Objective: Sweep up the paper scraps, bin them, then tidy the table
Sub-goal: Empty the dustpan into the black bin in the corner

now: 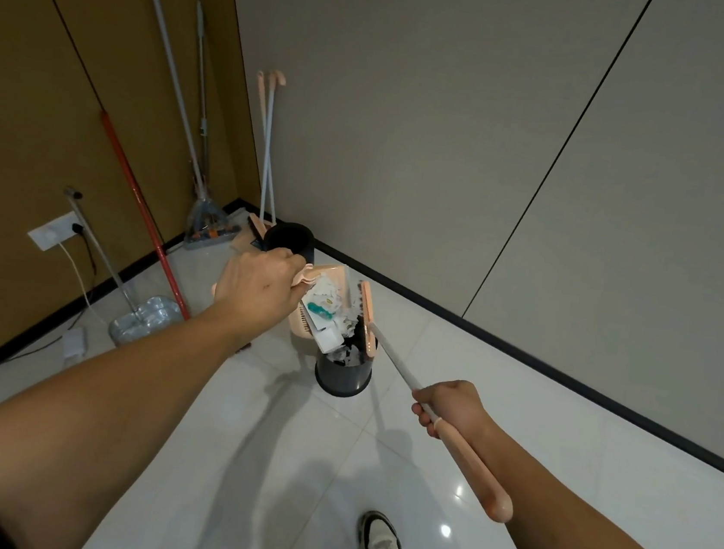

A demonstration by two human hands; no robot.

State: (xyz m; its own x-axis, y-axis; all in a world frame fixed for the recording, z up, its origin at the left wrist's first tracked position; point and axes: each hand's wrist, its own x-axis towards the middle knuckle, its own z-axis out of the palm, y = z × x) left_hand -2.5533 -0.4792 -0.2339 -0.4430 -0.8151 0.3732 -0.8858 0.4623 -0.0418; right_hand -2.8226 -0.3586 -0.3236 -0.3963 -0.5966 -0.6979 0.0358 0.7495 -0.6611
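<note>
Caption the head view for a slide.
Left hand tips pink dustpan of paper scraps into black bin; right hand holds broom.

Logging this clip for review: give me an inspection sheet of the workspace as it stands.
Surface: glossy tiled floor; no table in view.
Job's things: dustpan tipped over bin, scraps sliding in; broom head at the bin's rim.
Clutter: second bin, mops, red pole, spare broom set in the corner.
Grippers: left hand grips the dustpan; right hand grips the broom handle.
Cables: cord from wall socket along the floor.
Surroundings: panelled walls, a shoe.
</note>
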